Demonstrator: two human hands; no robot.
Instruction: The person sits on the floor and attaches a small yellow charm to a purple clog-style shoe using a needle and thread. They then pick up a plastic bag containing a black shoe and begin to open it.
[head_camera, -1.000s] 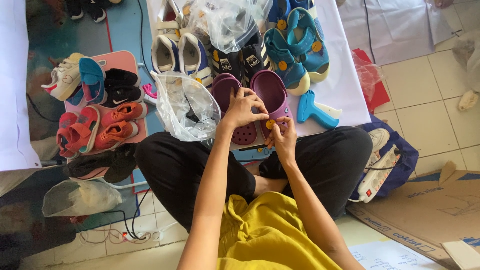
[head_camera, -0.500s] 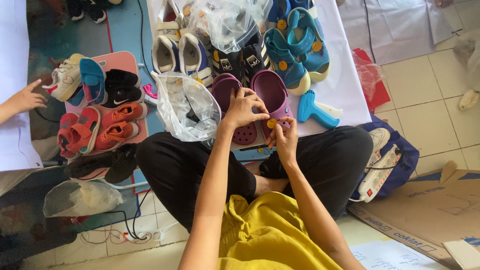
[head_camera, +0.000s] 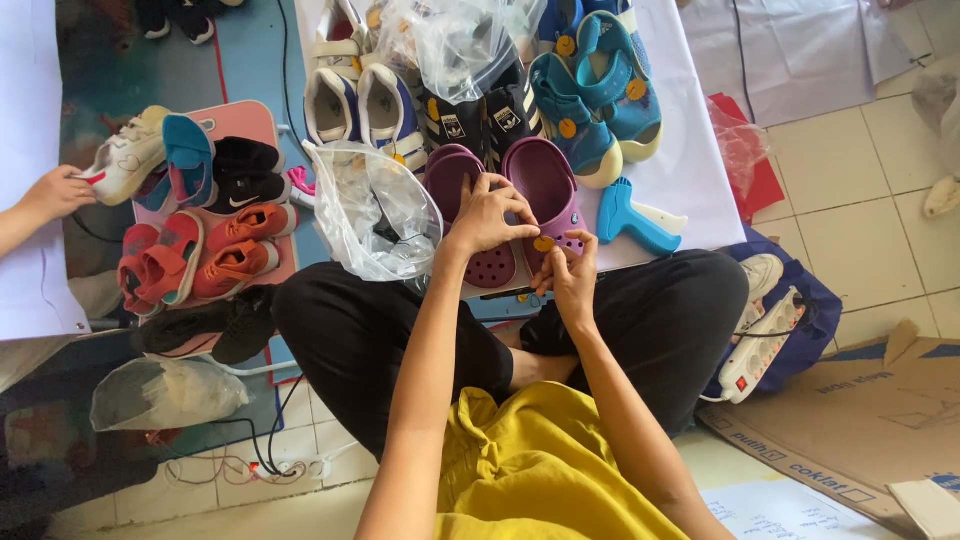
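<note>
Head view, looking straight down on a person who is sitting cross-legged on the tiled floor (head_camera: 850, 210). A pair of purple clogs (head_camera: 520, 205) is lying at the near edge of a white sheet (head_camera: 690, 150), just in front of the person's knees.

The left hand (head_camera: 488, 215) is resting on top of the clogs, fingers curled down over the gap between the two shoes, thumb and forefinger pinching toward a small round yellow tag (head_camera: 543, 243). The right hand (head_camera: 572, 275) is coming up from below, fingertips closed on the same tag at the toe of the right-hand clog. Both hands are meeting at the tag; whether the left fingers are actually gripping it cannot be told.

A crumpled clear plastic bag (head_camera: 375, 215) is lying just left of the clogs, touching them. A blue tagging gun (head_camera: 630, 218) is lying just to their right on the sheet. Beyond the clogs, toward the sheet's far edge, teal sandals (head_camera: 600, 90) and navy-and-white shoes (head_camera: 360, 105) are standing in rows.

Further left, a pink board (head_camera: 250, 125) is carrying small orange, black and blue shoes. Another person's hand (head_camera: 55, 192) is touching a white shoe (head_camera: 125, 160) at the board's far left corner.
</note>
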